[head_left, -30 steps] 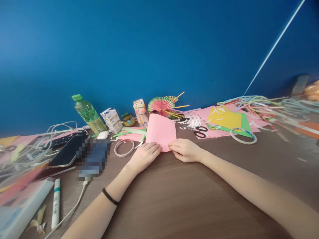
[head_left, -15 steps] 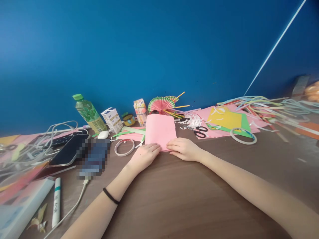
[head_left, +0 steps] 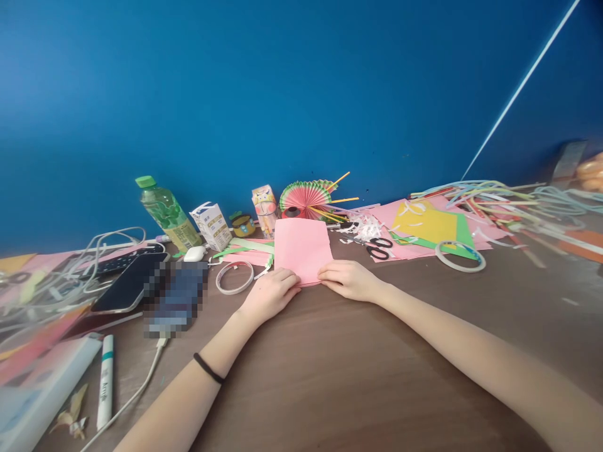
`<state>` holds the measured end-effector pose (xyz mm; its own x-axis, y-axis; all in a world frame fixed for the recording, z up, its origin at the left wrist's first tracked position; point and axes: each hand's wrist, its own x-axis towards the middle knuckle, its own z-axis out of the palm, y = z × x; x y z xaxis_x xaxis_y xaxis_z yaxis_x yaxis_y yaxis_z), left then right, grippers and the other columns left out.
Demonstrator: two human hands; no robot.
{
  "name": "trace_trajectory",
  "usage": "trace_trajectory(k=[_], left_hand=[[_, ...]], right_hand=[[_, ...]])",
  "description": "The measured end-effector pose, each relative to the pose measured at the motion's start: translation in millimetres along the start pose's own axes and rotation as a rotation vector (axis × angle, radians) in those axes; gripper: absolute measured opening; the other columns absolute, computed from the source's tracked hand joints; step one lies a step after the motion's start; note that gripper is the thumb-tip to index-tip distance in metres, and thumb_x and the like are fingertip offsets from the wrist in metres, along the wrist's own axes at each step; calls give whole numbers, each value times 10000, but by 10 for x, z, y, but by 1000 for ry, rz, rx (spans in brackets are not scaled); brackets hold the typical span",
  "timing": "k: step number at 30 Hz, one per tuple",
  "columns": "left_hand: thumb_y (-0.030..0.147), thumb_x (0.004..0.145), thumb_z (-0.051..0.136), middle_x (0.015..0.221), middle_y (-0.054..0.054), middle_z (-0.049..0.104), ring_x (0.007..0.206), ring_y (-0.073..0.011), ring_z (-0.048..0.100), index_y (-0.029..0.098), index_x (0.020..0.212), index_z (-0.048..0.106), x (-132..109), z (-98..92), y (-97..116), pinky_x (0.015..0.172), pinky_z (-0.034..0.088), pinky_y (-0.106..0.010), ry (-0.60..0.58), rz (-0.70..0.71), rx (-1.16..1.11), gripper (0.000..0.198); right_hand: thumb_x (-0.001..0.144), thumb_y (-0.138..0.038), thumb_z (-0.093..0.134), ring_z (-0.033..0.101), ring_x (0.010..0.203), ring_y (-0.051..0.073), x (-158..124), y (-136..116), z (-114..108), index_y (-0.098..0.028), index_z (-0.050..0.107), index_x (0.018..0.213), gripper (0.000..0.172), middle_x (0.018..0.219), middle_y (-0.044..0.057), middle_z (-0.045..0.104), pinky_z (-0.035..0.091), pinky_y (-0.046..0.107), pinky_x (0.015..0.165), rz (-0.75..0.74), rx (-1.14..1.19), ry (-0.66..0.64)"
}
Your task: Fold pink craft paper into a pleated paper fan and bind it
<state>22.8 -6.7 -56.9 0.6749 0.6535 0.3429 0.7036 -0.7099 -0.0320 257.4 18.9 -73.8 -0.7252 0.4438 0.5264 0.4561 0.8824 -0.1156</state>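
Pink sheet (head_left: 302, 245): flat on the table (head_left: 339, 370), mid-width, nearer the back edge than the front. Its near edge looks doubled.

Left hand (head_left: 274, 289): fingers together, slightly bent, on the sheet's near left corner. Right hand (head_left: 352, 280): fingers together, on the near right corner. Both thumbs mostly hidden; cannot tell whether either hand pinches the paper or only presses it. Black band (head_left: 208, 368) on left forearm, near the wrist.

Just left of the sheet: pink and green strips (head_left: 247, 250); tape ring (head_left: 233, 291) beside the left hand. Just right: scissors (head_left: 379, 248), handles toward the right hand, and white scraps (head_left: 367, 227).

Behind the sheet, at the table's back edge: pleated fan (head_left: 306, 196), partly covered from view; painted box (head_left: 264, 212) to its left. Farther left along that edge: small pot (head_left: 243, 225), carton (head_left: 215, 229), green bottle (head_left: 169, 216).

Back right: yellow sheet (head_left: 426, 221) over a green sheet (head_left: 464, 232), more pink paper beneath; white ring (head_left: 466, 268) at their near side.

Left part of table: two phones (head_left: 132, 285) side by side, one screen pixelated; marker (head_left: 106, 383) toward the front left corner.
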Motion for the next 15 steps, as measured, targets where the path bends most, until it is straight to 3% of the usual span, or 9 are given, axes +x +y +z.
trace_trajectory(k=[7,15], left_hand=[[242,875,389,806,-38,619,770,-150,560,182,825,604,13,-12,-3,701,443,-266,39,-48,-3,229],[230,842,454,792,-25,625,768,-146,574,185,799,611,37,-21,24,707,462,-266,-5,-168,-207,169]], right_hand=[[856,-144,401,580,811,164,12,-29,-40,-165,589,804,196,852,67,643,457,274,713,62,15,-17],[849,-192,450,541,780,166,17,-17,-65,-173,542,766,125,791,55,611,440,297,717,131,111,-32]])
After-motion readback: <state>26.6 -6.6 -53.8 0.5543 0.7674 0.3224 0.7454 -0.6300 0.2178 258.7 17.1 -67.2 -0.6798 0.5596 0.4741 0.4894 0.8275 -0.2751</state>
